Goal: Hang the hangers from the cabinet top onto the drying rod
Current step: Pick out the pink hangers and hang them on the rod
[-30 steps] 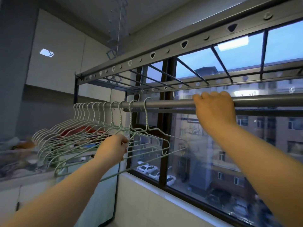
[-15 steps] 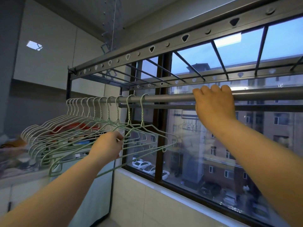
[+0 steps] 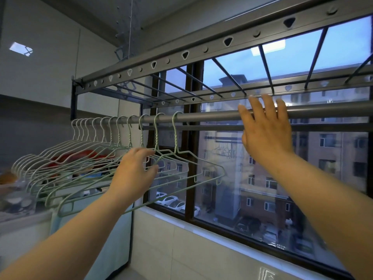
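Observation:
Several pale green wire hangers (image 3: 84,164) hang by their hooks in a row on the left part of the grey drying rod (image 3: 212,117). My left hand (image 3: 134,174) is in front of the shoulders of the rightmost hangers, fingers spread and relaxed, gripping nothing. My right hand (image 3: 266,130) is raised in front of the rod further right, fingers straight and spread, off the rod. The cabinet top (image 3: 18,209) lies low at the left, blurred, behind the hangers.
A grey perforated rack frame (image 3: 181,57) with crossbars runs above the rod. A dark-framed window (image 3: 190,178) is behind it, with a tiled sill (image 3: 181,225) below. Red and orange items (image 3: 80,156) sit on the cabinet. A pale blue cover (image 3: 105,229) hangs under the cabinet edge.
My right hand has let go of the rod and opened its fingers. My left hand has released the hanger it was pinching and spread open. The view has shifted slightly.

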The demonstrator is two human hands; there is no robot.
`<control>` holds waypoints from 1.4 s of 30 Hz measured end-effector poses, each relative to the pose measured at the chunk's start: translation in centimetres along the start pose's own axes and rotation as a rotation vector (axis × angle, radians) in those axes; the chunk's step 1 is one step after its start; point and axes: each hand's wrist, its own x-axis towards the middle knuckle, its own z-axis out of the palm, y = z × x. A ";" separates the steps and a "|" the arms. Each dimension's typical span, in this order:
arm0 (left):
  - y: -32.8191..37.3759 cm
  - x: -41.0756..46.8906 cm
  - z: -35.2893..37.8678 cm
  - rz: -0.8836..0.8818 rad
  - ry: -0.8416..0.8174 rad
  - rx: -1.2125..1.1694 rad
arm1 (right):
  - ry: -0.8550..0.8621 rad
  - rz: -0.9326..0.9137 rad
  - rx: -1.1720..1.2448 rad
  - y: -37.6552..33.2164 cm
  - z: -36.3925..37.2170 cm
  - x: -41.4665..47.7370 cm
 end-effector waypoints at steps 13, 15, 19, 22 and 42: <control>3.8 -5.3 7.6 0.243 -0.301 -0.624 | 0.257 -0.288 0.025 1.9 3.8 -9.3; 5.0 -6.5 10.1 0.217 -0.404 -0.664 | 0.145 -0.256 -0.003 3.6 2.9 -12.0; 9.2 -10.3 14.8 0.215 -0.667 -0.713 | -0.156 -0.121 -0.013 9.0 1.1 -18.4; 14.5 -14.2 17.5 0.290 -0.772 -0.712 | -0.328 -0.015 -0.072 14.3 -1.1 -23.5; 60.3 -48.2 27.9 0.722 -1.332 -0.783 | -0.961 0.953 -0.594 52.0 -28.7 -60.4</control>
